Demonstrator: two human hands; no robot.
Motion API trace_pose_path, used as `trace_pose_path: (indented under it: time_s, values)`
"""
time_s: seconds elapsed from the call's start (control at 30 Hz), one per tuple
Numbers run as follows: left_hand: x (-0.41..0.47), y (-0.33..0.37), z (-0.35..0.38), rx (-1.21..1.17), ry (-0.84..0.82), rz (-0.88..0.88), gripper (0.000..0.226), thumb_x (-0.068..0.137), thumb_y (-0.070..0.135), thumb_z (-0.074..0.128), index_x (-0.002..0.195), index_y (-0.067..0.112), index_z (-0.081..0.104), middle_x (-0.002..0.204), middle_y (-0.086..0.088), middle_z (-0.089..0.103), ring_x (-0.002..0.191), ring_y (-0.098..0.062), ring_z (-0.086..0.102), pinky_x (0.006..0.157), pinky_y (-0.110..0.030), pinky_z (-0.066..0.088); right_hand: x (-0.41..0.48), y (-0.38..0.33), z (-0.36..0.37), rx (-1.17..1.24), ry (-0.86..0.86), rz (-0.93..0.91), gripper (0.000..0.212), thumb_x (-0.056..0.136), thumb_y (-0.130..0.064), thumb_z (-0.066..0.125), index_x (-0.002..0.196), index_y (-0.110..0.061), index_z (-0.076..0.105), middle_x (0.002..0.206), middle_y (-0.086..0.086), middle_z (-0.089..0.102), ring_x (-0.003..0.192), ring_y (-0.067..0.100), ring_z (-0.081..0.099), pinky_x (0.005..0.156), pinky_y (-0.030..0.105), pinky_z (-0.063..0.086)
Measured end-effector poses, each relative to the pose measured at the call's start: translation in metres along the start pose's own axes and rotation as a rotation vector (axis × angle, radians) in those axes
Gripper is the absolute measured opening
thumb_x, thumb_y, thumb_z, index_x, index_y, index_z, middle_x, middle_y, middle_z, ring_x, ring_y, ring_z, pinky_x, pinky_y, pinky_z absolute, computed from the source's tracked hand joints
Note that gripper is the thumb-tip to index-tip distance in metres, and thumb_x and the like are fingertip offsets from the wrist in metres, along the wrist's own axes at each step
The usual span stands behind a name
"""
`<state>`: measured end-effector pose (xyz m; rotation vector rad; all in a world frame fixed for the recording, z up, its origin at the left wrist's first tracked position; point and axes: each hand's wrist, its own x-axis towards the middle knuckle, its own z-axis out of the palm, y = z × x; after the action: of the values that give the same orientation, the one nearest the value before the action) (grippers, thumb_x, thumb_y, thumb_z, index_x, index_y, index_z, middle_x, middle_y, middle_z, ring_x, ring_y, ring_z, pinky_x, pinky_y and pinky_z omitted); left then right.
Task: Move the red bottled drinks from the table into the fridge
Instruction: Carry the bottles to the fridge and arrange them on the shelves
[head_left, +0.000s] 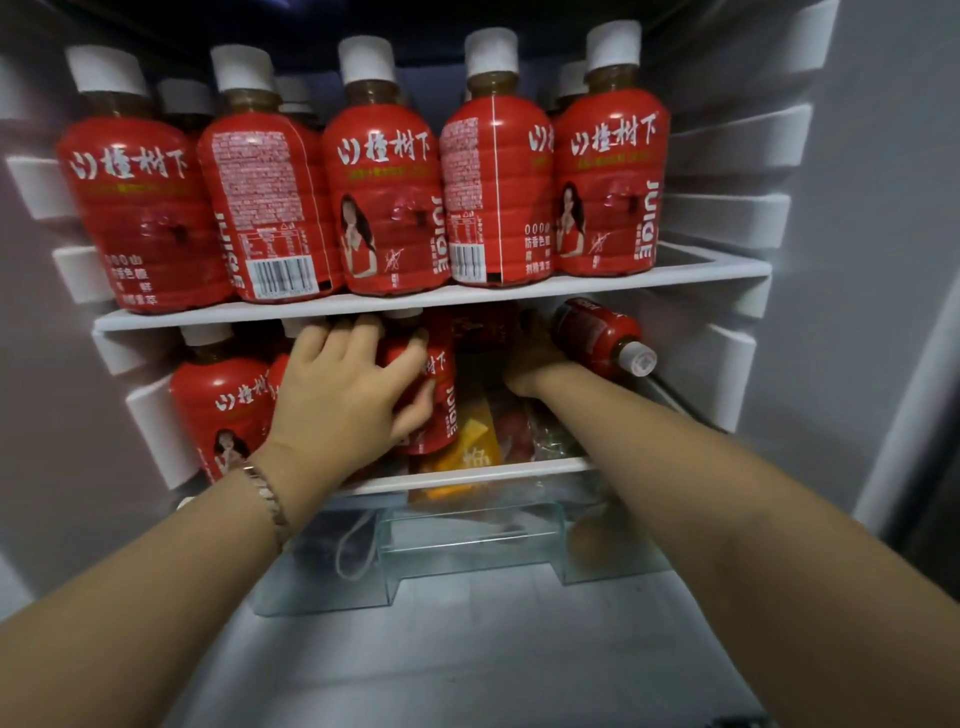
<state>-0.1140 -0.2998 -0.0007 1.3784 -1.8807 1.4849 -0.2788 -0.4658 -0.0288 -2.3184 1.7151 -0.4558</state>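
The fridge's upper shelf (727, 267) carries several upright red bottled drinks (387, 208) with white caps, in two rows. On the lower shelf (519, 467) my left hand (343, 395) grips an upright red bottle (441, 395), fingers over its shoulder and thumb on its front. Another upright red bottle (218, 405) stands to its left. My right hand (535, 364) reaches deep into the same shelf beside a red bottle lying on its side (597, 335), cap towards me. The right fingers are hidden in the dark behind the bottles.
Orange and clear food packets (478, 441) lie on the lower shelf between my hands. Below sits a clear plastic drawer (467, 551) holding a white cord. Ribbed white fridge walls close in on both sides.
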Motion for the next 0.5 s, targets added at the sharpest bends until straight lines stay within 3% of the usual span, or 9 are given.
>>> trace_pose_path:
  time_s: [0.2, 0.27, 0.33, 0.4, 0.5]
  values:
    - [0.001, 0.0, 0.006, -0.005, 0.025, -0.025, 0.035, 0.082, 0.039, 0.055, 0.099, 0.012, 0.07, 0.077, -0.019, 0.059, 0.067, -0.032, 0.059, 0.068, -0.038, 0.031, 0.014, 0.001, -0.002, 0.008, 0.028, 0.004, 0.09, 0.093, -0.033, 0.052, 0.148, -0.012, -0.016, 0.154, 0.02, -0.02, 0.141, 0.041, -0.02, 0.115, 0.055, 0.007]
    - [0.0, 0.001, 0.006, -0.008, 0.027, -0.029, 0.035, 0.082, 0.039, 0.056, 0.099, 0.012, 0.07, 0.077, -0.019, 0.058, 0.067, -0.032, 0.059, 0.068, -0.038, 0.031, 0.017, 0.001, -0.002, 0.021, 0.044, -0.038, 0.089, 0.091, -0.034, 0.054, 0.15, -0.012, -0.008, 0.156, 0.02, -0.008, 0.143, 0.043, -0.008, 0.116, 0.055, 0.011]
    - [0.0, 0.001, 0.007, -0.004, 0.037, -0.028, 0.035, 0.081, 0.039, 0.056, 0.099, 0.012, 0.07, 0.077, -0.019, 0.058, 0.067, -0.032, 0.059, 0.068, -0.038, 0.031, 0.016, -0.001, -0.003, 0.071, 0.057, -0.095, 0.083, 0.087, -0.034, 0.058, 0.151, -0.013, 0.01, 0.154, 0.02, 0.018, 0.142, 0.04, 0.017, 0.114, 0.051, 0.024]
    - [0.0, 0.002, 0.007, -0.008, 0.029, -0.026, 0.035, 0.081, 0.039, 0.056, 0.099, 0.012, 0.07, 0.077, -0.019, 0.059, 0.068, -0.032, 0.059, 0.069, -0.038, 0.031, 0.012, -0.004, -0.006, 0.112, 0.061, -0.12, 0.074, 0.086, -0.034, 0.061, 0.147, -0.013, 0.024, 0.15, 0.016, 0.029, 0.139, 0.034, 0.026, 0.112, 0.047, 0.03]
    - [0.0, 0.002, 0.007, -0.017, 0.023, -0.029, 0.035, 0.082, 0.039, 0.055, 0.099, 0.012, 0.07, 0.078, -0.018, 0.059, 0.068, -0.033, 0.059, 0.069, -0.039, 0.032, 0.001, -0.012, -0.005, 0.101, 0.099, -0.093, 0.044, 0.095, -0.024, 0.052, 0.133, -0.003, 0.043, 0.14, 0.018, 0.044, 0.13, 0.032, 0.041, 0.103, 0.035, 0.036]
